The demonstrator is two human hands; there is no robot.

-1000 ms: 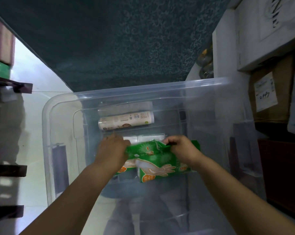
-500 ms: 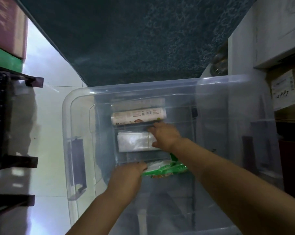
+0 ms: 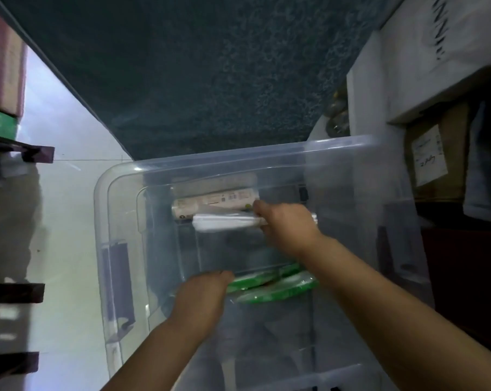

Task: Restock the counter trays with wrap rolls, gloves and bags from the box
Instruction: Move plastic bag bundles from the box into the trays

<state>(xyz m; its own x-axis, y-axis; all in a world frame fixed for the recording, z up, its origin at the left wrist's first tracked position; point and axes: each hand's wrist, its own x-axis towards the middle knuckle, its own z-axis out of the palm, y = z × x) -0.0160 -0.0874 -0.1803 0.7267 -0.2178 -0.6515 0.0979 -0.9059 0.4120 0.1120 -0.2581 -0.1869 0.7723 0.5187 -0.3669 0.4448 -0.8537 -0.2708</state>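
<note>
Right hand (image 3: 288,224) is closed around the white packet (image 3: 224,222) near the far wall of the clear box (image 3: 120,249), left hand (image 3: 202,294) pinching the green glove packs (image 3: 269,286) by the near side, so I'd lift both straight up, clear of the wrap roll (image 3: 216,203).

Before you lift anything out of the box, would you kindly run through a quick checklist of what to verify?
1. Right hand has a grip on the clear pack: ok.
2. Left hand holds the green packs: ok.
3. Both green packs firmly held: cannot tell, the grip is hidden.
4. Roll left free, not caught by the clear pack: cannot tell, they overlap.
5. Box open above: ok.
</note>
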